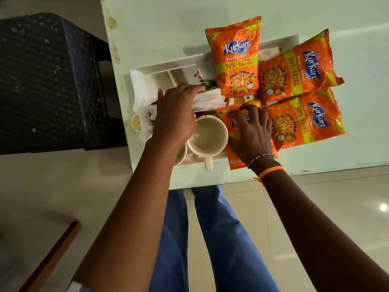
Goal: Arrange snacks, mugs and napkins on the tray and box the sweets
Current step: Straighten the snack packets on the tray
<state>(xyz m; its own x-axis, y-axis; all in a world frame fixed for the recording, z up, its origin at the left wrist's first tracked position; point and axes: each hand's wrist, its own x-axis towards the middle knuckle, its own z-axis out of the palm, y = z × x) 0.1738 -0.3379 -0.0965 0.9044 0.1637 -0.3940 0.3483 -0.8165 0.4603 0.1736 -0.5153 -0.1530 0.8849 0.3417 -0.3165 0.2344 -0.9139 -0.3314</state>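
A white tray [147,70] lies on a pale green table [160,24]. Several orange snack packets rest on its right side: one upright [236,57], one tilted [294,66], one lower right [305,121]. My right hand [251,133] presses with spread fingers on a fourth packet [229,159] at the tray's near right. A cream mug [207,137] stands in the tray's near part, and a second mug [182,153] is mostly hidden under my left wrist. My left hand [174,114] lies over white napkins [207,100] in the tray's middle; whether it grips them is hidden.
A dark woven chair [48,81] stands left of the table. A white box lid with red and green print [192,75] lies in the tray's far part. A small gold-rimmed object [136,122] sits at the table's left edge. A wooden edge [50,256] shows lower left.
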